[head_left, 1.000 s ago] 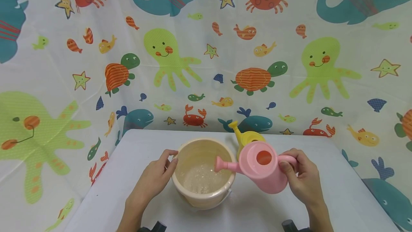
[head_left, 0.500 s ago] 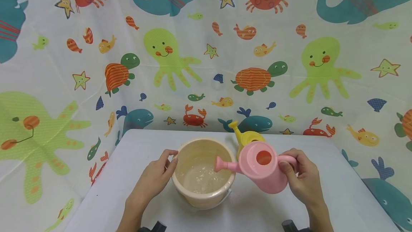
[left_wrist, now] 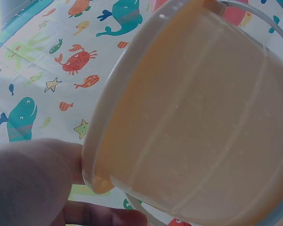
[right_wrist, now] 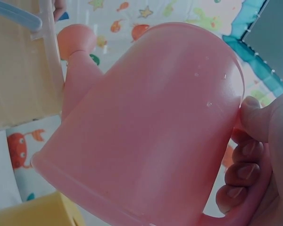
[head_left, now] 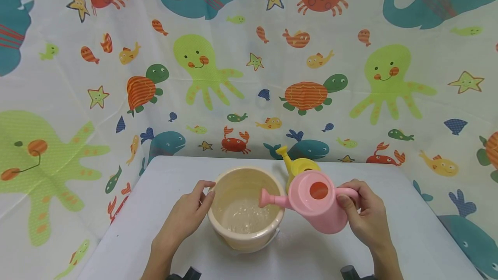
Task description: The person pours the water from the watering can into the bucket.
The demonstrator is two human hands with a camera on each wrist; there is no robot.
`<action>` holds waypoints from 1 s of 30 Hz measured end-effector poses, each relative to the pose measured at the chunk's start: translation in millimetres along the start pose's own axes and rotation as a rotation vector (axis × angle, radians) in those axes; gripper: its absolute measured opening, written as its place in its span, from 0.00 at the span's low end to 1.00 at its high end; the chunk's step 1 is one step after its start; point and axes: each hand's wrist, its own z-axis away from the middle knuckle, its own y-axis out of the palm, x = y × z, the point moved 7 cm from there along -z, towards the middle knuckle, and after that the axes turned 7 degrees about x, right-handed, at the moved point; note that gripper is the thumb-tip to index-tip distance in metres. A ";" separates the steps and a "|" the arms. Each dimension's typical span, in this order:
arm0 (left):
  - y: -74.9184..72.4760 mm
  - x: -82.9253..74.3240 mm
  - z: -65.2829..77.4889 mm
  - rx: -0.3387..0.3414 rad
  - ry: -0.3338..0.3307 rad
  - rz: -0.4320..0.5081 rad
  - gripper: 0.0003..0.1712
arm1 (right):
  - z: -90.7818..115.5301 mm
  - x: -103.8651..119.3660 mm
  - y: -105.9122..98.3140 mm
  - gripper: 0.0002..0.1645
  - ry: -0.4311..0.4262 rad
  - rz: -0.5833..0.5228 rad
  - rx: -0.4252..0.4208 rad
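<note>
A cream bucket [head_left: 249, 242] stands on the white table, with rippling, bubbly water [head_left: 247, 218] inside. At its left rim my left hand [head_left: 189, 211] pinches the edge, thumb and fingers on either side of the wall. My right hand [head_left: 367, 215] grips the handle of a pink watering can [head_left: 320, 211], its fingers curled through the loop in the right wrist view. The can tilts left, and its spout head [head_left: 266, 198] hangs over the bucket's right rim. Whether water leaves the spout is too fine to tell.
A yellow watering can [head_left: 301, 166] stands behind the pink one, partly hidden by it. The bucket's pale handle [head_left: 272, 237] hangs down its right side. A curtain [head_left: 249, 77] printed with sea animals rises behind the table [head_left: 186, 163].
The ripples and bubbles on the water in the bucket have shifted. Both hands, the bucket and the pink watering can keep the same positions.
</note>
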 end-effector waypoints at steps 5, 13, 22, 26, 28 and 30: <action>-0.4 -0.4 0.6 0.000 0.000 -0.002 0.21 | 0.1 0.2 0.1 0.11 0.002 0.008 -0.002; -1.0 -0.8 1.0 0.001 0.003 0.000 0.21 | 0.5 0.3 0.9 0.11 0.012 0.024 -0.002; 0.1 -0.1 -0.4 0.001 -0.002 0.003 0.20 | -0.1 2.0 0.5 0.11 0.006 0.023 -0.006; 0.1 0.0 -0.4 0.001 0.000 0.003 0.20 | -0.2 3.0 0.5 0.11 0.001 0.025 -0.006; 0.2 0.1 -0.4 0.003 -0.001 0.004 0.20 | -0.2 3.3 0.7 0.12 0.000 0.026 -0.006; 0.0 0.2 -0.4 0.005 -0.002 0.004 0.21 | -0.2 3.4 0.6 0.12 0.000 0.026 -0.006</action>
